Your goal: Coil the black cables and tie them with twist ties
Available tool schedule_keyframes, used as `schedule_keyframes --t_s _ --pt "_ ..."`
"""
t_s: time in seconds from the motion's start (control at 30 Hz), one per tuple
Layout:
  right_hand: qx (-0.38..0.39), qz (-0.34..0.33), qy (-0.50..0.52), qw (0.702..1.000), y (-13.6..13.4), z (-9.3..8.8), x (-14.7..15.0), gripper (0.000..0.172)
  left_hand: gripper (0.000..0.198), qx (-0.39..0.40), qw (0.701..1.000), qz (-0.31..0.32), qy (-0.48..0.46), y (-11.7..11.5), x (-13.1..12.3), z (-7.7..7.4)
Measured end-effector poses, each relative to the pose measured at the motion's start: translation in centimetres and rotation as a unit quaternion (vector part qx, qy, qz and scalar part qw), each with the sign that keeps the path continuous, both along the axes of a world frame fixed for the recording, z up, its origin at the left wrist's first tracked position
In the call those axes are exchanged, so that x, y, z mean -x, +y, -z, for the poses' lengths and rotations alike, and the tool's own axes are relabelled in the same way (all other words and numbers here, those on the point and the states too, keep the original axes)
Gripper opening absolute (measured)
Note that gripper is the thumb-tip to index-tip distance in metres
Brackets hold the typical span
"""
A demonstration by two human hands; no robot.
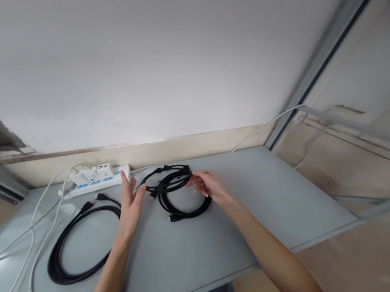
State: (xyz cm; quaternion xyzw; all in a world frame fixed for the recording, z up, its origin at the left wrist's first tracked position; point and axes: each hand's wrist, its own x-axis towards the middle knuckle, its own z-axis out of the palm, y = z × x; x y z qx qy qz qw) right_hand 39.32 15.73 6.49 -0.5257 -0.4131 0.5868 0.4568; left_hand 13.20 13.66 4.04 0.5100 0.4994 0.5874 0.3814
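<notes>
The upper black coil lies at the middle of the table, between the two hands, and it partly covers the lower black coil, which comes out below it toward the person. Where one cable ends and the other begins, I cannot tell with certainty. One black plug points out at the left side of these coils, and another, the near plug, lies at their lower edge.

The right hand is at the right side of the upper coil, with bent fingers, and it seems to pinch this coil between the thumb and the fingertips. The left hand is unclenched, its fingers spread and raised, and it grasps nothing; its thumb is close to the left edge of the upper coil, but whether it touches I cannot tell.

To the left of the left hand rests a separate black coil, wider and with two plug ends near its top. Just behind it stands a white power strip, carrying white adapters. White cords run down from there across the left part of the table. Behind everything rises a pale wall
</notes>
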Motion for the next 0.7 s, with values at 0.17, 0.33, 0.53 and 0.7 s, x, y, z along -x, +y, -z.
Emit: schedule_keyframes --t_s 0.17,0.33,0.53,0.7 --pt "-0.008 -0.115 -0.084 0.99 -0.9 -0.6 0.7 0.031 0.045 -0.172 0.936 0.018 0.308 -1.9 -2.6 -0.6" --pt "-0.011 -0.188 -0.097 0.977 -0.7 0.3 1.0 0.037 0.037 -0.18 0.892 0.133 0.393 -1.9 -4.9 0.3" --pt "-0.019 -0.157 -0.113 0.981 -0.6 1.0 1.3 0.044 0.033 -0.152 0.911 0.131 0.361 -1.5 -4.8 1.6" --pt "-0.02 -0.158 -0.128 0.979 -0.8 0.5 1.5 0.037 0.031 -0.173 0.883 0.124 0.417 -1.3 -4.1 2.1"
